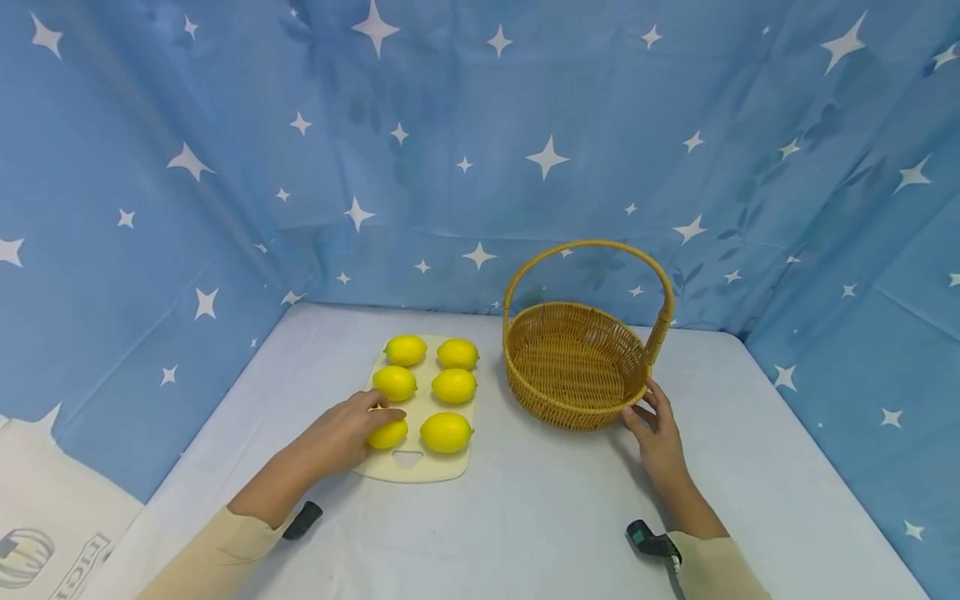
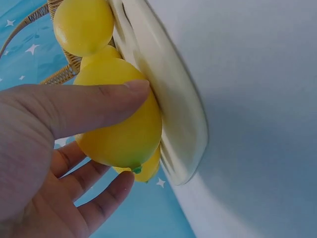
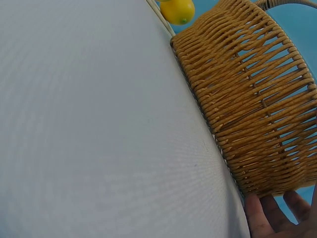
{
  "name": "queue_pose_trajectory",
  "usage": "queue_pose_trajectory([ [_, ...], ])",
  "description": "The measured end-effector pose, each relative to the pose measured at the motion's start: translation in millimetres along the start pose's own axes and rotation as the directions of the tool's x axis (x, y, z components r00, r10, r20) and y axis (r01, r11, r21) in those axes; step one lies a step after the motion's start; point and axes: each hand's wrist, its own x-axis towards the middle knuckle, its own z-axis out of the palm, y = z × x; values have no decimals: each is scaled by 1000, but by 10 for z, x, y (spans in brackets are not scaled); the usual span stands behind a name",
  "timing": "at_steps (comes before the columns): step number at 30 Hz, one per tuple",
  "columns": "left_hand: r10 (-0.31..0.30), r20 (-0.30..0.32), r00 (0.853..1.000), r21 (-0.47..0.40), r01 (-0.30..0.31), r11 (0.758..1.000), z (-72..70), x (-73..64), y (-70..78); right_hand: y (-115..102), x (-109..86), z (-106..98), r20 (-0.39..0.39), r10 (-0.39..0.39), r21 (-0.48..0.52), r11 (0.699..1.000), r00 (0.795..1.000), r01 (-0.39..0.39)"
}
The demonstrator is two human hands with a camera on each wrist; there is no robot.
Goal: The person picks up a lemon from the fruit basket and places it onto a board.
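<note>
My left hand (image 1: 348,435) holds the nearest left lemon (image 2: 119,134), with the thumb (image 2: 114,101) across one side and fingers round the other. This yellow lemon is close against a cream cutting board (image 2: 173,106). Several other lemons stand on the board in two columns, among them the nearest right lemon (image 1: 447,432). My right hand (image 1: 660,437) touches the outer wall of a brown wicker basket (image 1: 573,367) at its near right side. In the right wrist view, fairly straight fingers (image 3: 275,215) rest at the basket's lower edge; the rest of that hand is cut off.
The basket's tall arched handle (image 1: 592,243) rises above its rim. A white cloth (image 1: 525,517) covers the table, and a blue curtain with white stars (image 1: 480,150) surrounds the back and sides. Dark wrist devices (image 1: 651,540) are worn near both sleeves.
</note>
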Motion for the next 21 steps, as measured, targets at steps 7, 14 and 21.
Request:
queue_pose_trajectory([
  [7, -14, 21, 1000, -20, 15, 1000, -7, -6, 18, -39, -38, 3, 0, -6, 6, 1000, 1000, 6],
  [14, -47, 20, 999, -45, 48, 998, -9, -25, 25, 203, 26, 16, -18, -4, -19, 1000, 1000, 4],
  [21, -157, 8, 988, -111, 157, 981, -45, -82, 51, 154, 24, 60, -15, -33, 0, 999, 999, 33],
])
